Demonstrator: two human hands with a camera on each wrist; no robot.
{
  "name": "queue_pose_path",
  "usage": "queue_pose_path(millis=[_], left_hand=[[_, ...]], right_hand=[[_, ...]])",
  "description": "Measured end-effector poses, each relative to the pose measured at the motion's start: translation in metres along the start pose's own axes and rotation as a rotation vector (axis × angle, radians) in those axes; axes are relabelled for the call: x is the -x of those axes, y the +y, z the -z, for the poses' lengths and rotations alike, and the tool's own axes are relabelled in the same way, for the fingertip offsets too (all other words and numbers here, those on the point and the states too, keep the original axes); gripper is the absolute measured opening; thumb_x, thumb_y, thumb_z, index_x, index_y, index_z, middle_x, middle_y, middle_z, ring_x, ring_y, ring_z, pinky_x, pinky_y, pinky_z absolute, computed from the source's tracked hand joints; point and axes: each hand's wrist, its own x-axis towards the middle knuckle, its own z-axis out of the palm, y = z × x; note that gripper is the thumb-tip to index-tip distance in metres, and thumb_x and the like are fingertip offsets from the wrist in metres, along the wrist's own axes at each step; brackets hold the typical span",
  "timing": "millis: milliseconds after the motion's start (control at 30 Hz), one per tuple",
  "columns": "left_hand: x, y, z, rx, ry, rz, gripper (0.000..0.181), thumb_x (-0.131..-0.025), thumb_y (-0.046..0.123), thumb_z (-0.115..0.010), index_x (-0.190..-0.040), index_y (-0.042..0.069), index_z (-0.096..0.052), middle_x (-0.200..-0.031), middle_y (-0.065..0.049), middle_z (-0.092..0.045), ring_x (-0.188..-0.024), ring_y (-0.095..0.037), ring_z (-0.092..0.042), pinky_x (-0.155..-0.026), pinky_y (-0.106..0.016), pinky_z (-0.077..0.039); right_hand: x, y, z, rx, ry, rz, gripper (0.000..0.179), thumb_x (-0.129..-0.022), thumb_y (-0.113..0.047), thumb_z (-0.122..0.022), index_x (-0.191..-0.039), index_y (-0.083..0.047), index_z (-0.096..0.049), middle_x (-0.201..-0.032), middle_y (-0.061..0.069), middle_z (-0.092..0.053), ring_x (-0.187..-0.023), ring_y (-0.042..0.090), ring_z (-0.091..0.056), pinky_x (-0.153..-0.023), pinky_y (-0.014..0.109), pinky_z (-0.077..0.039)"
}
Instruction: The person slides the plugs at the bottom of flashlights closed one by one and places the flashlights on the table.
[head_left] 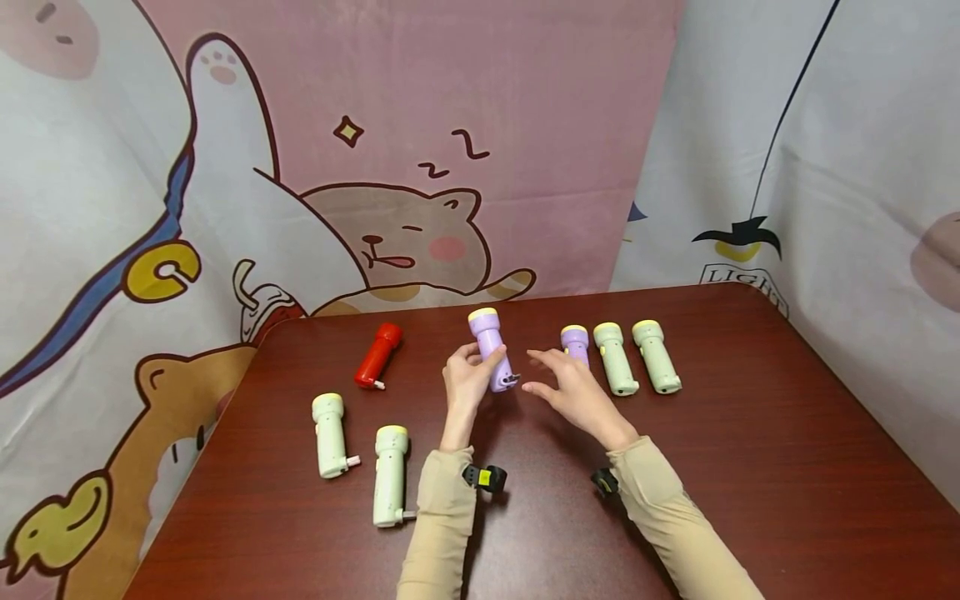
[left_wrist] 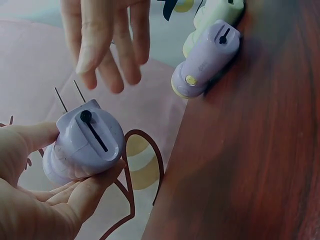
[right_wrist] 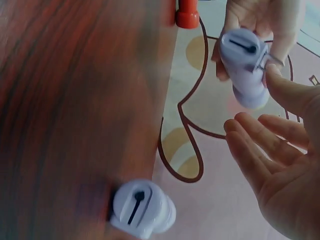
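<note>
My left hand grips a purple flashlight around its body, its yellow-rimmed head pointing away from me. In the left wrist view two metal plug prongs stick out from the side of its tail end, beside a black slider in a slot. To the right of it my right hand hovers with fingers apart and slightly bent, holding nothing. In the right wrist view its thumb overlaps the prongs. A second purple flashlight lies just beyond that hand, partly hidden by it.
Two pale green flashlights, one nearer and one farther right, lie beside the second purple one. On the left are a red flashlight and two more green ones with plugs out. A cartoon cloth hangs behind the brown table.
</note>
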Motion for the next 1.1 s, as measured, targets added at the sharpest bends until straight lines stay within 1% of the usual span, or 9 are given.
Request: queue_pose_path(millis=[167,267,400,533,633,767,867,1100], left_hand=[[0.002,0.003,-0.001,0.007,-0.004,-0.002,0.05,-0.078,0.032,-0.076,-0.112,-0.001,-0.065,-0.095,-0.019,-0.073,-0.088,-0.027,-0.071,-0.074,-0.035,-0.054],[0.003,0.004,-0.002,0.008,-0.007,-0.01,0.049,-0.077,0.032,-0.076,-0.112,-0.002,-0.065,-0.094,-0.02,-0.073,-0.088,-0.027,-0.071,-0.073,-0.033,-0.053],[0.004,0.006,-0.002,0.02,-0.017,-0.013,0.049,-0.078,0.031,-0.076,-0.111,-0.003,-0.065,-0.094,-0.02,-0.073,-0.087,-0.027,-0.071,-0.07,-0.031,-0.053],[0.005,0.007,-0.002,0.026,-0.022,-0.013,0.049,-0.078,0.031,-0.076,-0.111,-0.003,-0.065,-0.094,-0.02,-0.073,-0.087,-0.027,-0.071,-0.07,-0.031,-0.053],[0.006,0.007,-0.004,0.033,-0.028,-0.013,0.048,-0.078,0.03,-0.076,-0.111,-0.003,-0.065,-0.094,-0.021,-0.073,-0.087,-0.027,-0.071,-0.07,-0.032,-0.054],[0.007,0.007,-0.007,0.027,-0.036,-0.018,0.048,-0.077,0.03,-0.076,-0.111,-0.002,-0.065,-0.095,-0.02,-0.073,-0.088,-0.027,-0.071,-0.071,-0.033,-0.055],[0.008,0.008,-0.008,0.011,-0.03,-0.021,0.047,-0.077,0.031,-0.076,-0.11,-0.001,-0.066,-0.094,-0.02,-0.073,-0.088,-0.028,-0.071,-0.072,-0.034,-0.055],[0.008,0.008,-0.011,-0.023,-0.023,-0.053,0.047,-0.077,0.031,-0.076,-0.11,-0.002,-0.065,-0.092,-0.02,-0.073,-0.085,-0.028,-0.071,-0.069,-0.033,-0.055]], right_hand=[[-0.001,-0.006,-0.006,-0.038,0.005,0.016,0.05,-0.081,-0.016,-0.074,-0.125,0.003,-0.057,-0.11,0.017,-0.067,-0.098,0.027,-0.068,-0.085,0.04,-0.054],[0.0,-0.008,-0.01,-0.07,0.011,0.03,0.049,-0.081,-0.013,-0.074,-0.123,0.005,-0.058,-0.109,0.019,-0.067,-0.095,0.027,-0.069,-0.083,0.038,-0.055],[0.0,-0.011,-0.013,-0.094,0.018,0.052,0.044,-0.081,-0.01,-0.074,-0.119,0.007,-0.06,-0.106,0.02,-0.068,-0.091,0.028,-0.07,-0.079,0.037,-0.056],[0.001,-0.011,-0.015,-0.099,0.032,0.062,0.038,-0.081,-0.008,-0.073,-0.115,0.005,-0.063,-0.104,0.02,-0.068,-0.088,0.03,-0.07,-0.076,0.039,-0.057],[0.001,-0.012,-0.017,-0.069,0.053,0.077,0.036,-0.081,-0.007,-0.073,-0.114,0.005,-0.063,-0.102,0.019,-0.068,-0.086,0.03,-0.07,-0.075,0.038,-0.057],[0.003,-0.011,-0.017,0.024,0.089,0.11,0.035,-0.08,-0.007,-0.074,-0.112,0.005,-0.065,-0.098,0.016,-0.069,-0.086,0.025,-0.069,-0.072,0.035,-0.056],[0.003,-0.011,-0.018,0.074,0.106,0.13,0.034,-0.079,-0.006,-0.074,-0.111,0.005,-0.066,-0.098,0.015,-0.07,-0.087,0.023,-0.068,-0.073,0.034,-0.056],[0.001,-0.009,-0.019,0.124,0.135,0.158,0.034,-0.079,-0.007,-0.075,-0.109,0.005,-0.066,-0.096,0.014,-0.07,-0.085,0.023,-0.068,-0.074,0.035,-0.054]])
